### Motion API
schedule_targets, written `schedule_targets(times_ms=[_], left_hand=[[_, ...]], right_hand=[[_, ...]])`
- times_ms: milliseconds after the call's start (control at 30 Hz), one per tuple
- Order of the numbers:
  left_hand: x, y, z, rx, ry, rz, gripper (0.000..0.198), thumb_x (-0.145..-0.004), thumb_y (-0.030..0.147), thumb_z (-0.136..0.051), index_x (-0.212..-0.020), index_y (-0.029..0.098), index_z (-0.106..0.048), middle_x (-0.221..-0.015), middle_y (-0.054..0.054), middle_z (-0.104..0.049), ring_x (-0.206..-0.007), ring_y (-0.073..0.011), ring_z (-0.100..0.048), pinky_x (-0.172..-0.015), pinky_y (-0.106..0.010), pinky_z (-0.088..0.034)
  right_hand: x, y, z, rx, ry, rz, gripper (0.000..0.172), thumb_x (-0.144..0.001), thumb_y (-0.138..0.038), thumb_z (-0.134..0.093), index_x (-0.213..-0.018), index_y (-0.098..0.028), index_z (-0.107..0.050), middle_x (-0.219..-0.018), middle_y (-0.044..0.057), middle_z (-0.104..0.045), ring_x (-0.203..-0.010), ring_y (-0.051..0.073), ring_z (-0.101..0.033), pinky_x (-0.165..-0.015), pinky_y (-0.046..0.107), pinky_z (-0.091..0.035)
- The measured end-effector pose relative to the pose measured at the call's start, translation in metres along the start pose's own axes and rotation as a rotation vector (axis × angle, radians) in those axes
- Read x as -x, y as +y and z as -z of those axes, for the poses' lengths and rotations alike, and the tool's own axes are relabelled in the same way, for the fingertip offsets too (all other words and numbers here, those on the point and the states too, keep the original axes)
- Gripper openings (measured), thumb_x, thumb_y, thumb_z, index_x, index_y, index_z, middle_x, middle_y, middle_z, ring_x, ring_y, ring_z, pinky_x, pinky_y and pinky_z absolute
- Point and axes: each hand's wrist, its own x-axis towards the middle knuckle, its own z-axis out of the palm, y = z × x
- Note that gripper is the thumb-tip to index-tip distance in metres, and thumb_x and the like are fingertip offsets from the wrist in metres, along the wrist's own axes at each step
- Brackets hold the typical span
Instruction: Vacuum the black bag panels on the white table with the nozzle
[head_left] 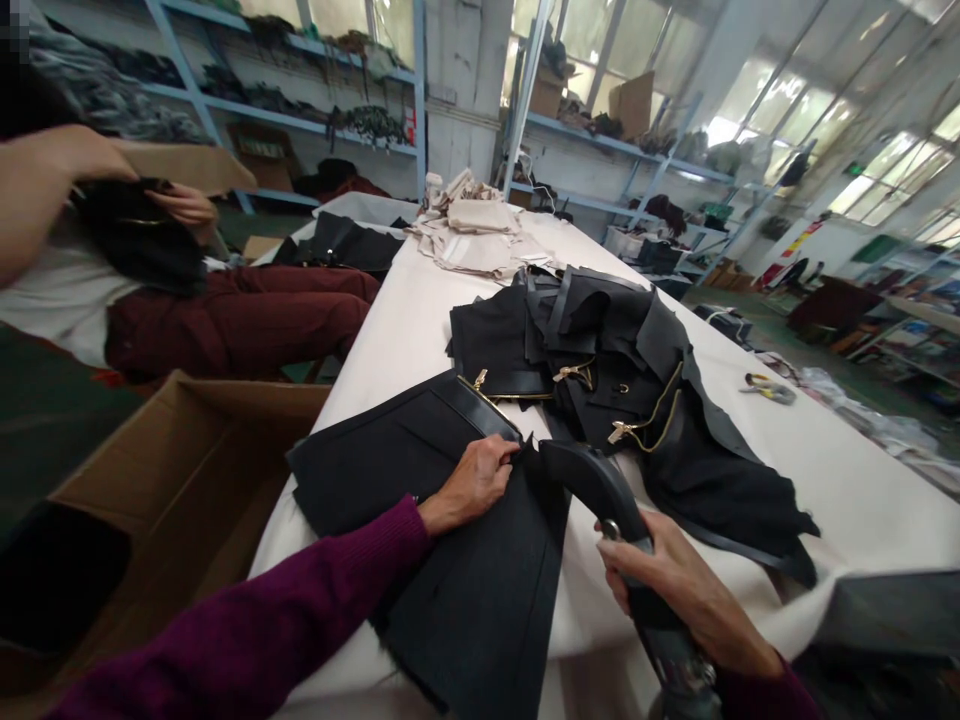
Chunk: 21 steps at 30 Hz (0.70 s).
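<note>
One tool (600,485), panel (375,455); perhaps three zips (646,415)

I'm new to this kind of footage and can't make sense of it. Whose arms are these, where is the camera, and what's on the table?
The camera sits on a person's head, looking down at their own hands. The left hand rests on a black panel with a zip; the right hand has its grip on a black handheld tool. Behind, on the white table, lie a pile of black pieces and beige cloth. At left a co-worker sits by a cardboard box.
</note>
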Motion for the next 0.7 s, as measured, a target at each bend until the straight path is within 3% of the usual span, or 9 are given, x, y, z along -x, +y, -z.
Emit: schedule_targets(times_ms=[200, 400, 533, 600, 700], left_hand=[[0.002, -0.007, 0.012, 0.131, -0.043, -0.042, 0.032, -0.08, 0.005, -0.045, -0.104, 0.01, -0.066, -0.08, -0.003, -0.059, -0.072, -0.0122, -0.054, -0.066, -0.022, -0.041], [0.003, -0.011, 0.011, 0.052, -0.048, -0.094, 0.034, -0.082, 0.004, -0.045, -0.11, 0.012, -0.063, -0.085, -0.004, -0.058, -0.079, -0.0121, -0.054, -0.072, -0.021, -0.044], [0.012, 0.0, 0.007, -0.091, -0.062, -0.124, 0.029, -0.086, 0.006, -0.039, -0.104, 0.013, -0.061, -0.088, -0.006, -0.057, -0.08, -0.0139, -0.055, -0.075, -0.025, -0.047], [0.022, 0.01, 0.004, -0.173, -0.078, -0.11, 0.028, -0.083, 0.008, -0.041, -0.104, 0.01, -0.059, -0.091, -0.009, -0.058, -0.08, -0.0187, -0.056, -0.073, -0.031, -0.05], [0.044, 0.022, 0.002, -0.29, -0.099, -0.048, 0.043, -0.081, 0.009, -0.043, -0.124, 0.005, -0.046, -0.1, -0.016, -0.059, -0.078, -0.0274, -0.059, -0.065, -0.044, -0.052]], right_hand=[[-0.034, -0.001, -0.002, -0.017, -0.102, -0.012, 0.03, -0.082, -0.043, -0.057, -0.075, -0.015, -0.047, -0.056, -0.002, -0.053, -0.049, 0.01, -0.048, -0.046, 0.022, -0.039], [-0.045, -0.009, 0.008, 0.082, 0.034, -0.009, 0.036, -0.081, -0.051, -0.053, -0.074, -0.016, -0.049, -0.055, 0.0, -0.054, -0.051, 0.014, -0.05, -0.049, 0.026, -0.04], [-0.032, -0.009, 0.011, 0.19, 0.053, -0.053, 0.039, -0.081, -0.054, -0.049, -0.07, -0.017, -0.05, -0.053, 0.002, -0.055, -0.052, 0.015, -0.051, -0.055, 0.028, -0.042], [-0.023, -0.008, 0.011, 0.245, 0.075, -0.086, 0.04, -0.081, -0.056, -0.048, -0.074, -0.016, -0.053, -0.054, 0.002, -0.056, -0.052, 0.016, -0.052, -0.057, 0.03, -0.042], [-0.014, -0.006, 0.012, 0.343, 0.089, -0.085, 0.041, -0.08, -0.058, -0.047, -0.069, -0.018, -0.053, -0.055, 0.002, -0.055, -0.056, 0.017, -0.054, -0.061, 0.03, -0.044]])
